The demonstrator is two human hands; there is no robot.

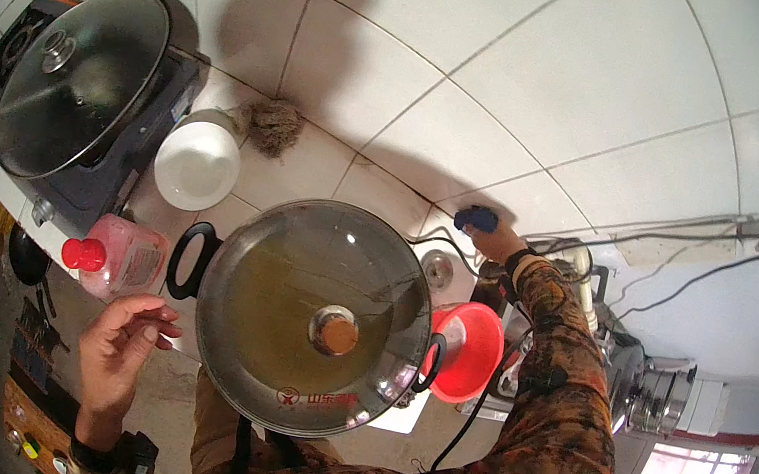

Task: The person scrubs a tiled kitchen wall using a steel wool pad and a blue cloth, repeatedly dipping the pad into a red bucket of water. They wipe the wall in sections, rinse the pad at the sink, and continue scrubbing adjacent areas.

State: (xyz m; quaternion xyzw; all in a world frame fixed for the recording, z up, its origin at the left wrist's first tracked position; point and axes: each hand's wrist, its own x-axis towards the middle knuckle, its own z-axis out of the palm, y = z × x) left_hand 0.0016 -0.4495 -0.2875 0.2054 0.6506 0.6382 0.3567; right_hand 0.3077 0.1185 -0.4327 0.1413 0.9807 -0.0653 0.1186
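Observation:
My right hand (497, 241) reaches out to the white tiled wall (475, 124). It grips a dark blue cloth (477, 218) at the wall's lower part. My left hand (119, 351) is bare and loosely curled, thumb and fingers apart, beside a pink bottle with a red cap (124, 257). Between my arms stands a large two-handled pan (192, 261), covered by a glass lid (285, 251) with a brown-topped knob (336, 334). Something yellowish shows through the glass. A red plastic basin (473, 352) sits right of the pan, partly hidden by it.
At the left, a lidded wok (80, 100) rests on a gas stove (106, 189). A white bowl (197, 167) and a scouring pad (275, 129) are near the wall. Black power cables (699, 236) run along the right. Steel pots (659, 400) stand beyond my right arm.

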